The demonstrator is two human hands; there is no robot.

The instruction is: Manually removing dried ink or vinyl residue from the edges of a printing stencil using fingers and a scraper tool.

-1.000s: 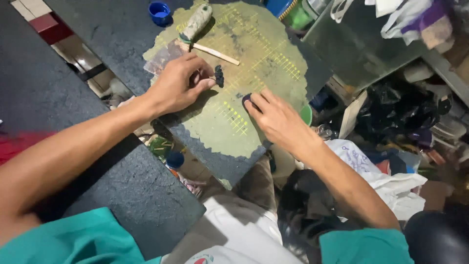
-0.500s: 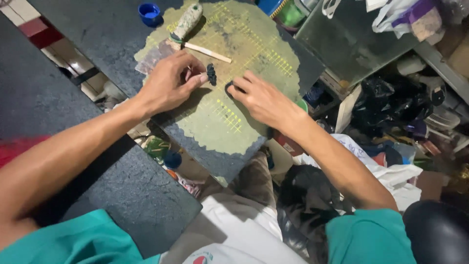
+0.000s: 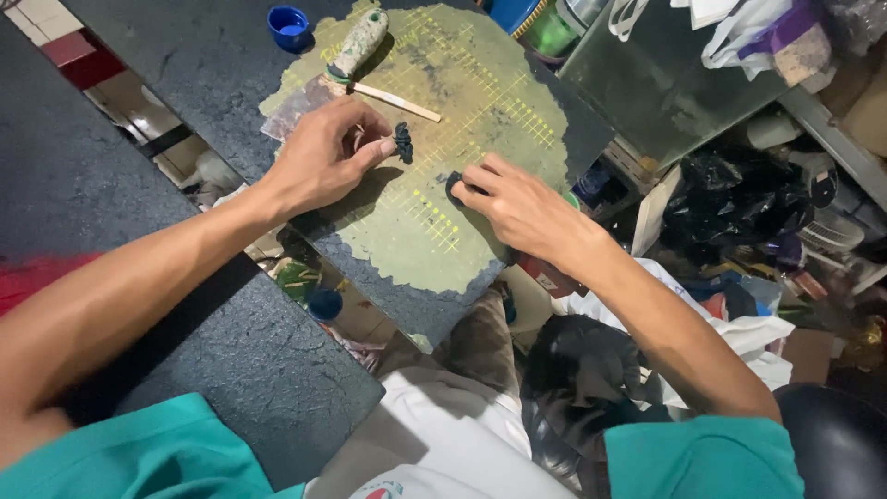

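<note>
A dark speckled table (image 3: 185, 55) fills the upper left, with a second dark slab (image 3: 268, 370) nearer the camera. Right of the table, a grey metal shelf (image 3: 665, 92) holds white bags (image 3: 739, 37). Below the shelf lies a clutter of black plastic bags (image 3: 730, 194) and crumpled cloth (image 3: 748, 323). Beyond the table's left edge, pale floor tiles (image 3: 37, 14) show.

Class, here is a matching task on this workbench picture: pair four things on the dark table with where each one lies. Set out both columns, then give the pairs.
Things:
1. blue cap
2. wooden stick
3. small dark lump
4. flat dark piece

Places:
A. under the right hand fingertips
B. at the left hand fingertips
C. on bare table, beyond the mat
D. on the mat, beside the stained handle

Pairs: 1-C, 2-D, 3-B, 4-A
</note>
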